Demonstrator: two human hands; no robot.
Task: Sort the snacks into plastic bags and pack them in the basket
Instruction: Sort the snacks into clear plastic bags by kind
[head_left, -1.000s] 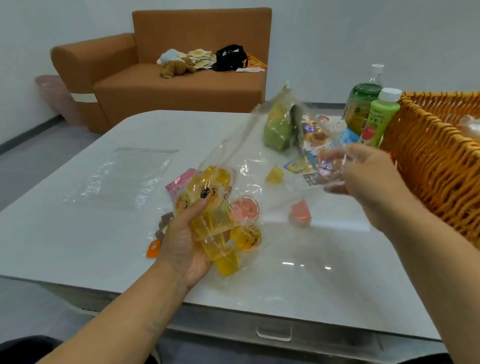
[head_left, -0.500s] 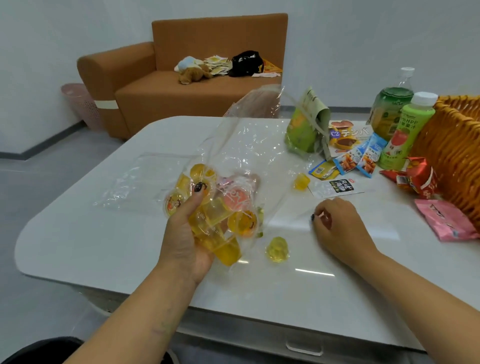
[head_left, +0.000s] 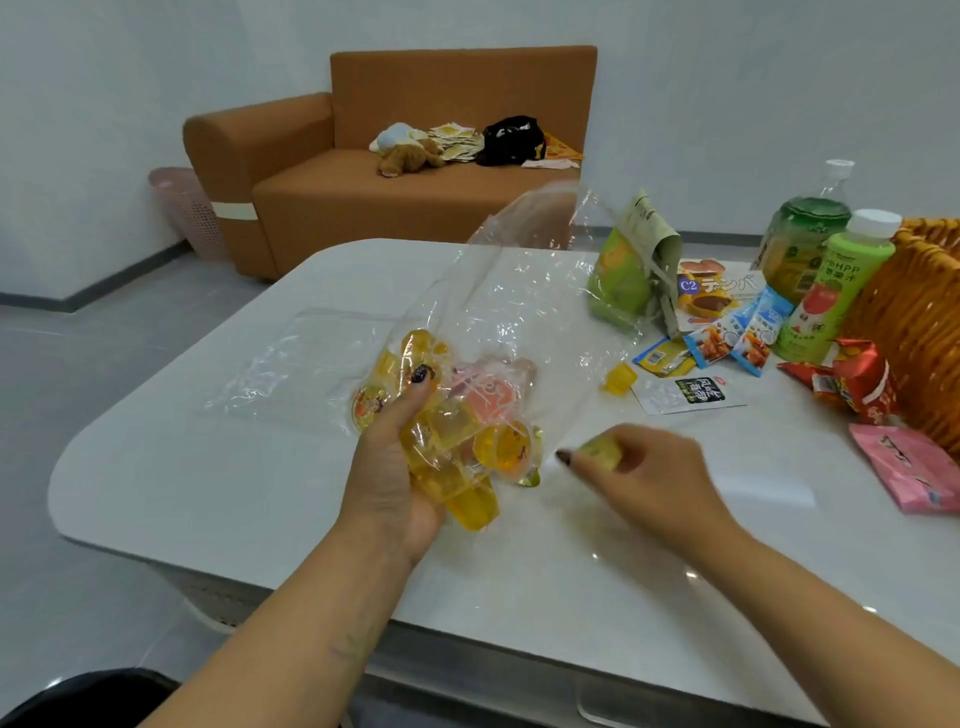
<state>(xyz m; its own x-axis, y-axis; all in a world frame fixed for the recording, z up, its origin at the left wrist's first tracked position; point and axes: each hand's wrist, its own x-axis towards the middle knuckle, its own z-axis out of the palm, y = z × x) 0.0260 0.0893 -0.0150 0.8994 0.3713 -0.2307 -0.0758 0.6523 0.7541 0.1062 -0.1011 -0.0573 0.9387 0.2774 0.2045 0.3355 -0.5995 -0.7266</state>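
Observation:
My left hand (head_left: 395, 467) grips the bottom of a clear plastic bag (head_left: 509, 312) that holds several yellow and pink jelly cups (head_left: 457, 431); the bag's open mouth stands up above the table. Just right of the bag, my right hand (head_left: 639, 478) pinches a single yellow-green jelly cup (head_left: 602, 449), blurred by motion. Another yellow jelly cup (head_left: 618, 378) lies on the white table (head_left: 208, 467). The wicker basket (head_left: 914, 322) stands at the right edge.
A second clear bag (head_left: 301, 358) lies flat to the left. Snack packets (head_left: 727, 338), a green pouch (head_left: 623, 275), two bottles (head_left: 826, 291), a red packet (head_left: 857, 379) and a pink packet (head_left: 909, 467) crowd the table's right side. A brown sofa (head_left: 415, 182) stands behind.
My right hand let go of the bag mouth, went down to the table and picked up the loose yellow-green jelly cup, moving it toward the bag. My left hand kept its grip.

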